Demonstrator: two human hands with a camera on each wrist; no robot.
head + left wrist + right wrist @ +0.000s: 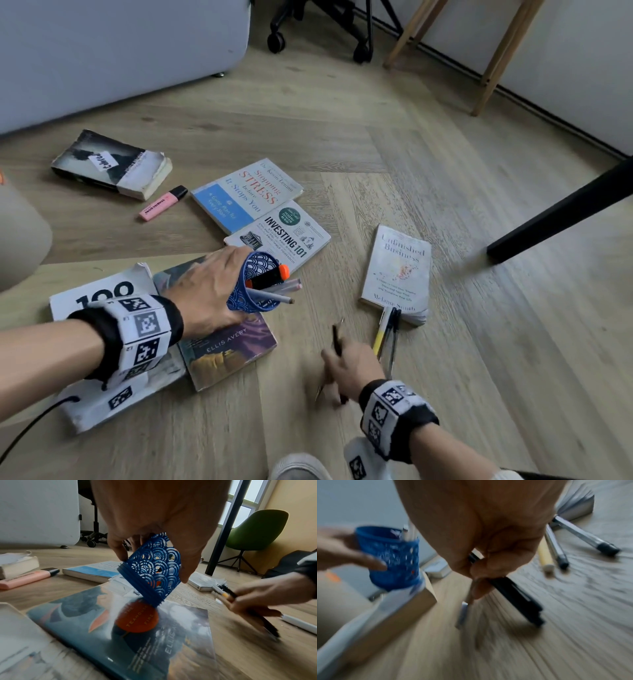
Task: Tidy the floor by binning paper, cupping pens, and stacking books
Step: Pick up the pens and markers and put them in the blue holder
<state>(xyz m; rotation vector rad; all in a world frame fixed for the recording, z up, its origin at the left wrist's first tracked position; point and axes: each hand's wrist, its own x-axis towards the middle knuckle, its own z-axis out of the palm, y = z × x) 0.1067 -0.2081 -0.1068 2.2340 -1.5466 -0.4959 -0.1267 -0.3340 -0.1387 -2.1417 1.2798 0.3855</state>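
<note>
My left hand (209, 291) grips a blue lattice pen cup (253, 284) (154, 568) (392, 558), tilted, its base edge touching a blue-grey Ellis Avery book (226, 342) (137, 635). An orange-capped marker (270, 277) and several pens stick out of the cup. My right hand (349, 370) (479, 568) holds a black pen (337, 339) (518, 600) and a second thin pen low above the floor. Three more pens (387, 332) (556, 550) lie beside the white "Unfinished Business" book (397, 274). A pink highlighter (162, 202) (25, 578) lies on the floor.
Other books lie about: a "100" book (102, 298), "Investing 101" (291, 240), "Stopping Stress" (246, 195), a worn dark paperback (113, 164). A black table leg (561, 216), wooden legs (496, 58) and an office chair base (325, 31) stand beyond. A white sock (298, 466) is at the bottom.
</note>
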